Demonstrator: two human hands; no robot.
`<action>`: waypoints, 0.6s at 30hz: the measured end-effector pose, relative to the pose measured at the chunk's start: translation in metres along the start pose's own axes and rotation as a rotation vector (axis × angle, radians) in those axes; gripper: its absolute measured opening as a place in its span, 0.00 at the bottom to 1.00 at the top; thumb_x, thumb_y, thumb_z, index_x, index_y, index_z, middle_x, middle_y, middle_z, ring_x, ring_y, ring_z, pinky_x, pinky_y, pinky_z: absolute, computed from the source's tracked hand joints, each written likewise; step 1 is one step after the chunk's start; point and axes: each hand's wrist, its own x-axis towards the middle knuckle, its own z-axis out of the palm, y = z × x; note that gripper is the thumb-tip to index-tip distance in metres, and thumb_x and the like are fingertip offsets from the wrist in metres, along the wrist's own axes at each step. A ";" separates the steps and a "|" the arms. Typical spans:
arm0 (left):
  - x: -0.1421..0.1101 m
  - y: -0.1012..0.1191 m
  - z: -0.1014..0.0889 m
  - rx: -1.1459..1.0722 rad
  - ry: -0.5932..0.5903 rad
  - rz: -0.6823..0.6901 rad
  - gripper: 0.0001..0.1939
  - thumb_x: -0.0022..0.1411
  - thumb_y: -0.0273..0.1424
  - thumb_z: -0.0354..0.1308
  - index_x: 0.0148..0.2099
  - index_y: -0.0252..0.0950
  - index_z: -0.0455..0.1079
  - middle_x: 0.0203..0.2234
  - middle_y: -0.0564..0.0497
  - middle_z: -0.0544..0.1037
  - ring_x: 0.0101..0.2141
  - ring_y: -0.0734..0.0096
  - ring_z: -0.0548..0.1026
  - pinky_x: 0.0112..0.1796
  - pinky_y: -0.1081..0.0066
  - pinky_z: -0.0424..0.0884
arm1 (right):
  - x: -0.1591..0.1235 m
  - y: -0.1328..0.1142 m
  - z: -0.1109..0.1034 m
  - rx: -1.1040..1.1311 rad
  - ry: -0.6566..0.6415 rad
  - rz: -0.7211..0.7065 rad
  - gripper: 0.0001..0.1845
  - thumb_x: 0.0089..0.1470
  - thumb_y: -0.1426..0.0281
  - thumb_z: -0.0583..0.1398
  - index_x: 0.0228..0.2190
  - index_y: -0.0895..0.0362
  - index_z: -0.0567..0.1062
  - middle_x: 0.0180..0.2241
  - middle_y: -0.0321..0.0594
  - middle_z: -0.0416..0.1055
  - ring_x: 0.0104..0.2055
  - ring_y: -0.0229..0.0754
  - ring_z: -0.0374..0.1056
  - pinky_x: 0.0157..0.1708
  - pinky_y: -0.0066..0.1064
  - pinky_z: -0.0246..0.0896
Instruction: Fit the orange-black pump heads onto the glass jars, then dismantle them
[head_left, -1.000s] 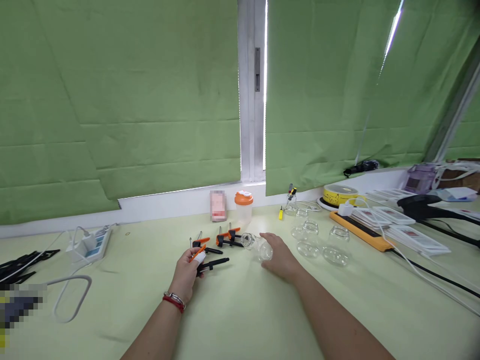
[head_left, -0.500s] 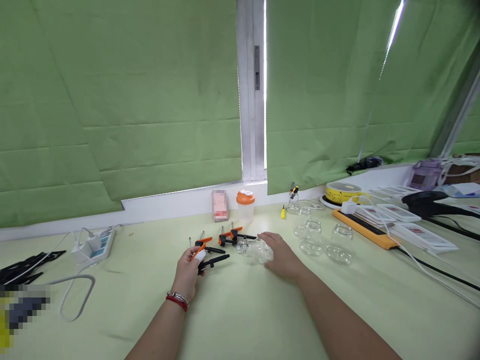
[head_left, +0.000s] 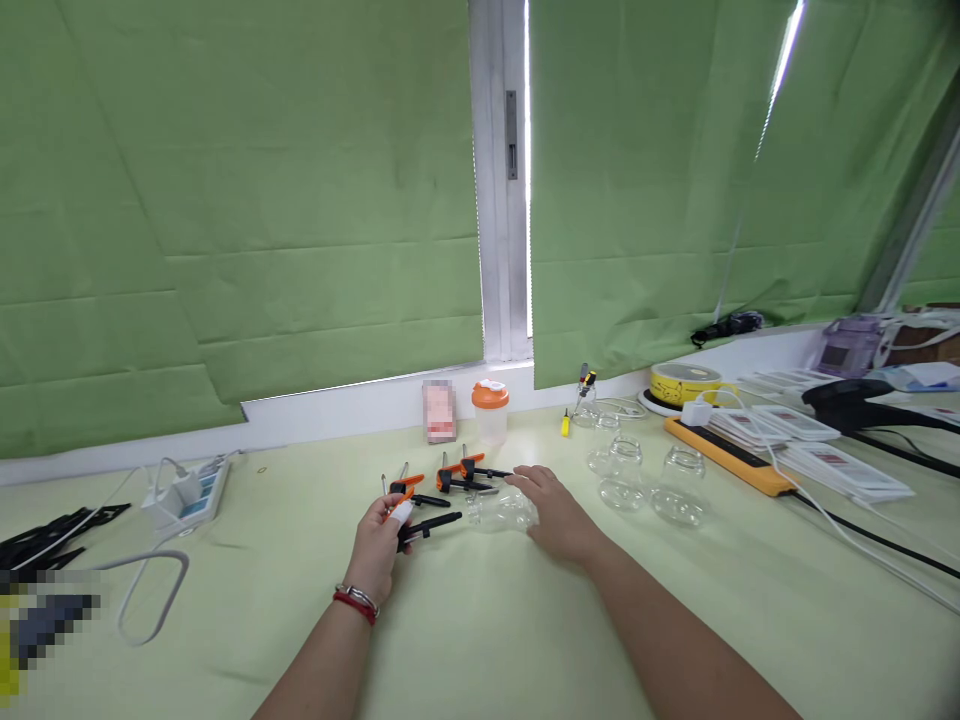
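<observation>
My left hand (head_left: 379, 548) is closed on an orange and black clamp (head_left: 417, 524) that lies on the pale green table (head_left: 480, 630); a white bandage wraps one finger. My right hand (head_left: 553, 515) rests with its fingers curled over a clear glass jar (head_left: 501, 509) lying on its side. Two more orange clamps (head_left: 459, 472) lie just behind the jar.
Several clear jars (head_left: 645, 480) stand to the right. An orange-lidded cup (head_left: 490, 410) and a pink box (head_left: 439, 411) are by the sill. A power strip (head_left: 184, 492) and cable lie left; a yellow-edged board (head_left: 731, 455), cards and cords lie right.
My right hand has rolled the clear jar a little leftward toward the clamp. My left hand has kept its hold on the clamp and barely moved.
</observation>
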 end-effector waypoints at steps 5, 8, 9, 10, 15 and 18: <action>-0.001 0.000 0.001 0.015 -0.026 -0.008 0.18 0.46 0.36 0.60 0.41 0.37 0.67 0.21 0.56 0.67 0.21 0.71 0.70 0.18 0.74 0.65 | 0.000 -0.005 0.001 0.033 -0.012 -0.032 0.42 0.34 0.84 0.55 0.54 0.51 0.64 0.58 0.39 0.57 0.60 0.47 0.48 0.58 0.40 0.49; -0.002 0.000 0.002 0.023 -0.042 -0.008 0.17 0.47 0.36 0.60 0.40 0.37 0.67 0.21 0.56 0.67 0.21 0.72 0.69 0.19 0.74 0.65 | 0.000 -0.011 0.003 0.056 -0.019 -0.083 0.42 0.34 0.84 0.55 0.54 0.51 0.64 0.57 0.40 0.57 0.60 0.47 0.48 0.58 0.41 0.49; -0.002 0.000 0.002 0.027 -0.046 -0.009 0.17 0.47 0.36 0.60 0.40 0.37 0.67 0.21 0.56 0.67 0.21 0.72 0.69 0.19 0.74 0.65 | -0.001 -0.013 0.004 0.061 -0.023 -0.100 0.42 0.34 0.84 0.55 0.54 0.51 0.64 0.57 0.40 0.58 0.60 0.47 0.48 0.58 0.41 0.49; -0.002 0.000 0.003 0.031 -0.050 -0.011 0.17 0.46 0.36 0.60 0.40 0.37 0.67 0.21 0.56 0.67 0.21 0.71 0.70 0.19 0.74 0.65 | -0.001 -0.015 0.004 0.065 -0.028 -0.115 0.41 0.34 0.84 0.55 0.54 0.51 0.64 0.57 0.40 0.58 0.60 0.47 0.48 0.58 0.41 0.49; -0.003 -0.001 0.005 0.053 -0.078 -0.015 0.18 0.48 0.37 0.61 0.41 0.36 0.68 0.22 0.54 0.68 0.22 0.71 0.70 0.18 0.74 0.65 | -0.001 -0.023 0.007 0.055 -0.034 -0.168 0.40 0.34 0.83 0.56 0.53 0.53 0.65 0.57 0.41 0.58 0.59 0.48 0.49 0.58 0.41 0.49; -0.003 -0.001 0.007 0.061 -0.100 -0.011 0.17 0.49 0.38 0.60 0.41 0.36 0.68 0.23 0.54 0.69 0.22 0.71 0.69 0.18 0.74 0.65 | -0.002 -0.026 0.007 0.057 -0.038 -0.174 0.40 0.35 0.83 0.56 0.54 0.53 0.65 0.57 0.41 0.58 0.59 0.48 0.49 0.58 0.40 0.49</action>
